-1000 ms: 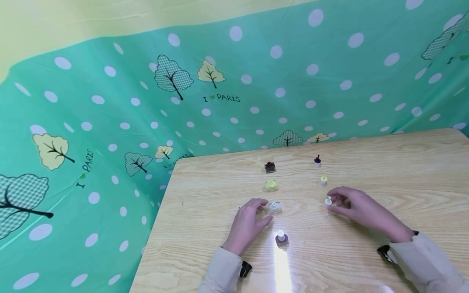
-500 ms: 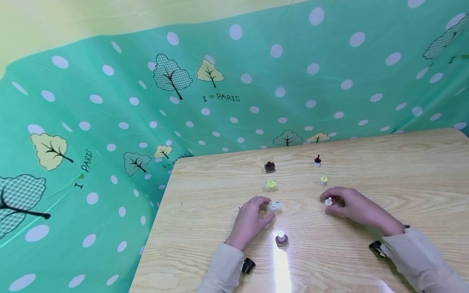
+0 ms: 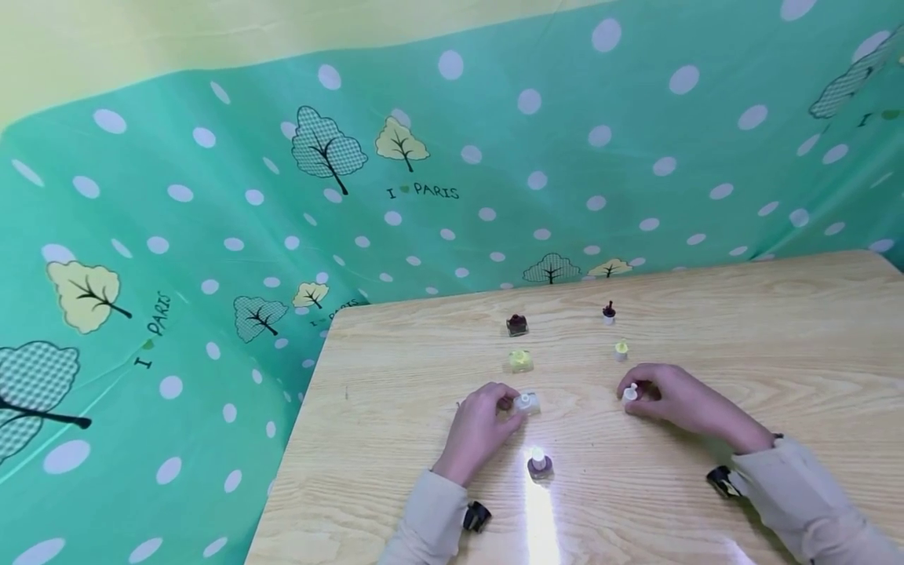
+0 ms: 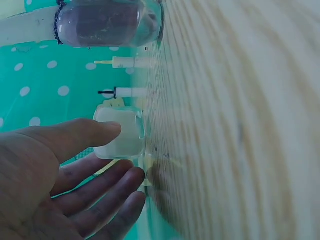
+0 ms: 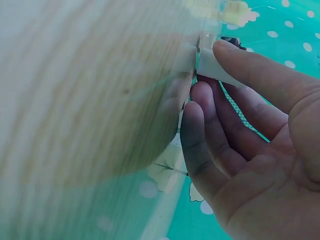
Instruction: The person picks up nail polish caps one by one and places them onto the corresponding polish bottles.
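Note:
Thumb and fingers of my left hand (image 3: 475, 431) hold an uncapped bottle of white nail polish (image 3: 530, 403) standing on the table. In the left wrist view the thumb lies across the near face of that bottle (image 4: 131, 142), the fingers behind it. Farther right, my right hand (image 3: 674, 402) pinches a white nail polish cap (image 3: 630, 394), which stands brush end up on the wood. The right wrist view shows the thumb against the cap (image 5: 209, 66); part of it is hidden. A capped purple nail polish bottle (image 3: 540, 466) stands nearer me.
Behind the white bottle are uncapped yellow (image 3: 521, 361) and dark red (image 3: 517, 325) polish bottles. Their upturned caps, one with a yellow brush (image 3: 621, 351) and one with a dark brush (image 3: 609, 314), stand to the right. A green dotted curtain (image 3: 424, 173) hangs behind the wooden table (image 3: 395, 353).
My left hand has closed in on the white bottle. My right hand has shifted left around the white cap, its fingers now reaching past it.

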### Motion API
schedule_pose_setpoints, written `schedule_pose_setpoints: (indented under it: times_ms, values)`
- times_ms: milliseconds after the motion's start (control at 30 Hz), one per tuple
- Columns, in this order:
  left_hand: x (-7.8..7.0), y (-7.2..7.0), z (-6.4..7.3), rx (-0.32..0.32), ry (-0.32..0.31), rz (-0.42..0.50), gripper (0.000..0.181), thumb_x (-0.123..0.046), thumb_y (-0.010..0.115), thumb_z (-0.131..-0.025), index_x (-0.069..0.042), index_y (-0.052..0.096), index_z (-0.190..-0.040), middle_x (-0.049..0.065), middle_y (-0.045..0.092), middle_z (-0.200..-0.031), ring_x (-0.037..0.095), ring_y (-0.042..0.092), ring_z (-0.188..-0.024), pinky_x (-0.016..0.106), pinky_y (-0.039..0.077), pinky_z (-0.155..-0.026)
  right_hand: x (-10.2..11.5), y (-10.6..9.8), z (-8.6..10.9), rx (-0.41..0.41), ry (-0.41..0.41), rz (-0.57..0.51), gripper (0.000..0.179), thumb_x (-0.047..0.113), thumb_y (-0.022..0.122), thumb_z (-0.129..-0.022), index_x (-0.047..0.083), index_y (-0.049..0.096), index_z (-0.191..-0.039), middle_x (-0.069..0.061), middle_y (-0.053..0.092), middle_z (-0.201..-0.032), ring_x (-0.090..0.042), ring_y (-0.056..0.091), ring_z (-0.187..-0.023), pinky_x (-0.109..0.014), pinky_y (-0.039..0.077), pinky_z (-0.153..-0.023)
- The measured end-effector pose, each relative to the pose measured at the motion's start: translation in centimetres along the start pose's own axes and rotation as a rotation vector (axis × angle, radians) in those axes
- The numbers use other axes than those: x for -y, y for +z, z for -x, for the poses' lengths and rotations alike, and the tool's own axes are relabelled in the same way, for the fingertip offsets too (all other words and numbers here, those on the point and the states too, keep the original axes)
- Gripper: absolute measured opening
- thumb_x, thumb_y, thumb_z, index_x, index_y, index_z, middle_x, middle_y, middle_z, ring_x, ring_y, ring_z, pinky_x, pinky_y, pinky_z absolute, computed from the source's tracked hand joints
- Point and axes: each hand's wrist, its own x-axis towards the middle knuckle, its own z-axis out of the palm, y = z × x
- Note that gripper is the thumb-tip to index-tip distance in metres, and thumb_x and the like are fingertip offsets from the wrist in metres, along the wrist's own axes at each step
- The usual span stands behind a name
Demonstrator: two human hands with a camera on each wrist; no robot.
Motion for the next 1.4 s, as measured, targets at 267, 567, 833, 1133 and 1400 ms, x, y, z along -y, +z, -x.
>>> schedule_pose_setpoints:
  times_ms: [267, 567, 833, 1133, 1400]
  values:
    - [-0.3, -0.1, 0.2, -0.073, 0.030, 0.004, 0.024, -0.024, 0.079, -0.085, -0.013, 0.072, -0.105, -0.002, 0.072, -0.098, 0.010, 0.067, -0.088, 0.025, 0.055, -0.079, 0.5, -0.3, 0.1, -0.003, 0.028, -0.017, 0.009, 0.016, 0.073, -0.090, 0.013, 0.069, -0.097, 0.003, 0.062, -0.085, -0.011, 0.054, -0.077, -0.023, 0.047, -0.062]
    - [-0.7, -0.6, 0.7, -0.094, -0.025, 0.083, 0.022, -0.023, 0.080, -0.083, -0.016, 0.073, -0.103, -0.003, 0.074, -0.099, 0.011, 0.068, -0.086, 0.021, 0.054, -0.076, 0.6, -0.4, 0.3, -0.027, -0.011, 0.015, 0.010, 0.015, 0.075, -0.087, 0.012, 0.068, -0.094, 0.005, 0.062, -0.080, -0.005, 0.055, -0.073, -0.022, 0.049, -0.062]
    - [-0.8, -1.0, 1.2, -0.154, 0.018, 0.150, 0.021, -0.018, 0.079, -0.081, -0.015, 0.073, -0.101, -0.002, 0.075, -0.098, 0.010, 0.068, -0.083, 0.023, 0.057, -0.074, 1.4, -0.6, 0.9, -0.061, -0.016, 0.036, 0.020, 0.021, 0.079, -0.084, 0.009, 0.068, -0.095, 0.007, 0.063, -0.077, -0.002, 0.055, -0.069, -0.023, 0.050, -0.061]
    - [-1.1, -1.7, 1.8, -0.209, 0.090, 0.133, 0.021, -0.017, 0.078, -0.082, -0.016, 0.074, -0.103, -0.004, 0.073, -0.096, 0.010, 0.066, -0.078, 0.024, 0.057, -0.070, 2.7, -0.8, 1.5, -0.122, -0.068, 0.062, 0.017, 0.026, 0.080, -0.082, 0.014, 0.074, -0.093, 0.013, 0.064, -0.074, 0.000, 0.054, -0.065, -0.021, 0.049, -0.058]
    - [-1.6, -2.3, 2.2, -0.238, 0.151, 0.122, 0.022, -0.017, 0.078, -0.082, -0.015, 0.074, -0.103, -0.004, 0.073, -0.095, 0.008, 0.064, -0.079, 0.025, 0.057, -0.069, 4.5, -0.9, 2.0, -0.133, -0.190, 0.116, 0.017, 0.027, 0.073, -0.089, 0.013, 0.077, -0.099, 0.015, 0.062, -0.084, 0.003, 0.048, -0.068, -0.020, 0.047, -0.057]
